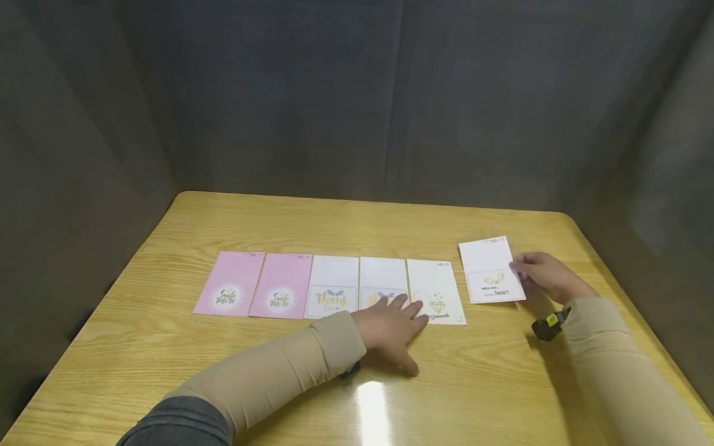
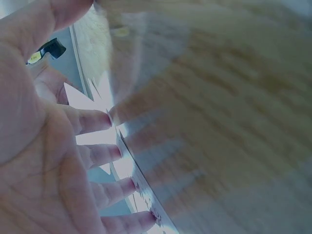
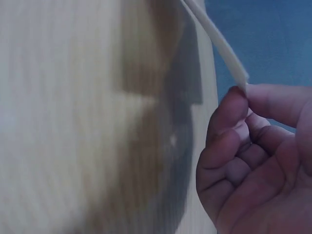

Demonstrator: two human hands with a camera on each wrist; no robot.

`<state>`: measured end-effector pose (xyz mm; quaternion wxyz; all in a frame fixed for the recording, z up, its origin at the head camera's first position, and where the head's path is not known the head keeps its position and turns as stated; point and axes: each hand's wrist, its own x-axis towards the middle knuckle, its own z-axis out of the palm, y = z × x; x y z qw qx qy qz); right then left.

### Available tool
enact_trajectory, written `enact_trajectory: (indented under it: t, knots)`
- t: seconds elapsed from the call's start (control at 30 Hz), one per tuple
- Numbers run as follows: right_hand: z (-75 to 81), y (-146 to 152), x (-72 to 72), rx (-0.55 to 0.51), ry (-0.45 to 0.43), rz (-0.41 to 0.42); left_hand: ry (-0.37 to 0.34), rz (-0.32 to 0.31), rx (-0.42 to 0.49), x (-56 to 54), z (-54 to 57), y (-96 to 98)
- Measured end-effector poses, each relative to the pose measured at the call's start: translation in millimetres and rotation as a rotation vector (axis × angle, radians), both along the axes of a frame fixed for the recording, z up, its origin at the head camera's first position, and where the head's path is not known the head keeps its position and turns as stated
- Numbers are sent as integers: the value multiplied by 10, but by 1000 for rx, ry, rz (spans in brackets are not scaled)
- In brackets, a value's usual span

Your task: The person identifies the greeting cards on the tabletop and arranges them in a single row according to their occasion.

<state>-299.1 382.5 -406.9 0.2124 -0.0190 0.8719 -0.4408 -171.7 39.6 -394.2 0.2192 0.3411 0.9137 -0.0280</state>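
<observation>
My right hand [image 1: 545,275] pinches the right edge of a white card [image 1: 486,255] printed with gold wings and the word "heart". In the right wrist view thumb and forefinger meet on the edge of that card [image 3: 224,48], above the wood. My left hand [image 1: 390,328] lies with fingers spread over the lower part of two cards in a row. Under its fingertips are a white card with a gold diamond [image 1: 437,282] and a white card [image 1: 383,272] whose print is partly covered. In the left wrist view the straight fingers [image 2: 102,151] touch the cards' lower edges.
Left of the hand, the row goes on with a white "Thank you" card [image 1: 334,275] and two pink "Smile More" cards [image 1: 234,272] [image 1: 284,272]. All lie on a wooden table [image 1: 167,359]. Dark grey curtains [image 1: 279,93] hang behind it and at its sides.
</observation>
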Motion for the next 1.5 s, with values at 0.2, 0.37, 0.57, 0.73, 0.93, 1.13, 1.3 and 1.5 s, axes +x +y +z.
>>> enact_trajectory:
  t: [0.2, 0.37, 0.57, 0.73, 0.93, 1.13, 1.3, 1.5]
  knots:
    - [3, 10, 62, 64, -23, 51, -3, 13, 17, -15, -6, -5]
    - [-45, 12, 137, 109, -22, 106, -14, 24, 34, 21, -27, -7]
    - [-56, 1, 178, 154, 22, 149, -7, 21, 36, 32, -5, -1]
    - [-46, -47, 187, 229, 58, 136, -2, 16, 38, 19, -7, 2]
    - [-43, -94, 208, 302, 101, 132, 8, 13, 43, 1, -15, 3]
    - [-49, -117, 225, 352, 139, 150, 39, 4, 51, 8, -20, 12]
    - [-42, -151, 215, 340, 154, 152, 58, 12, 69, 7, -18, -6]
    - [-46, -152, 220, 363, 151, 160, 33, 18, 107, -9, -40, -13]
